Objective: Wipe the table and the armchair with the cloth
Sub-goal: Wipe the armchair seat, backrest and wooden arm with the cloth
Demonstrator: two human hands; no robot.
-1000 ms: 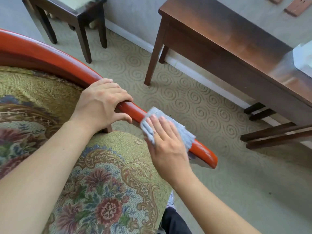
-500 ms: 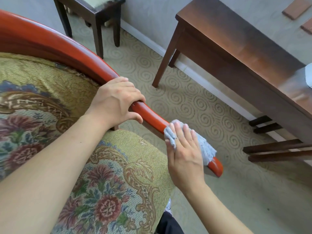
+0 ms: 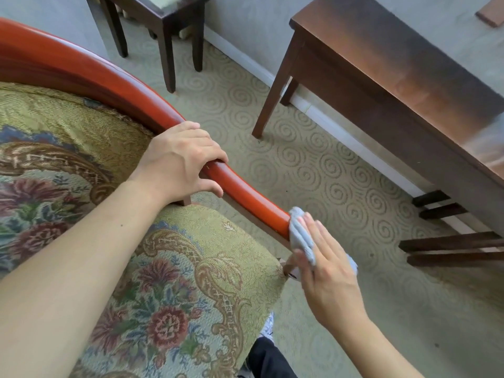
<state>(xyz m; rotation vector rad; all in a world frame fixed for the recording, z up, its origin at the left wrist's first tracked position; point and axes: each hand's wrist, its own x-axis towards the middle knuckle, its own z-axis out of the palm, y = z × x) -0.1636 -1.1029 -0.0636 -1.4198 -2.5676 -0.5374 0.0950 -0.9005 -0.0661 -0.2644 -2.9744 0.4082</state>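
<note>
The armchair has a glossy red-orange wooden arm rail curving from the upper left down to the middle, and a floral green seat cushion. My left hand grips the rail partway along. My right hand presses a light blue cloth over the rail's front end, which the cloth hides. The dark brown wooden table stands at the upper right against the wall.
A small dark stool or side table stands at the top behind the chair. Dark wooden bars of another piece of furniture lie low at the right. Swirl-patterned carpet covers the floor between chair and table.
My right hand has slid the cloth down the rail to its front tip and now wraps over the end. My left hand keeps its grip on the rail.
</note>
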